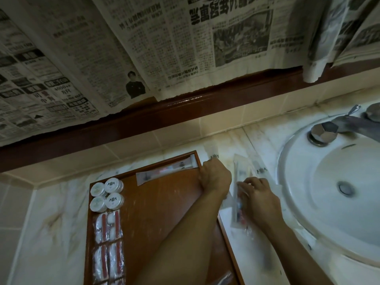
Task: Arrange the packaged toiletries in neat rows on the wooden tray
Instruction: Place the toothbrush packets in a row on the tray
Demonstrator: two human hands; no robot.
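I see my left hand (214,176) over the far right corner of the tray (164,212), fingers curled downward, forearm crossing the tray. My right hand (258,197) is just beside it, over the counter (257,140), its blurred fingers pinching a clear packet (239,182).

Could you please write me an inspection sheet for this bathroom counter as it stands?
Surface: stained marble counter; wooden tray lies on it.
Job's things: four round white tins and wrapped packets along the tray's left edge; two long sachets at its far end.
Clutter: loose clear packets between tray and sink.
Hands: left hand at the tray's far right corner, grip unclear; right hand holds a clear packet.
Cables: nothing seen.
Surroundings: faucet, newspaper covering the wall above.
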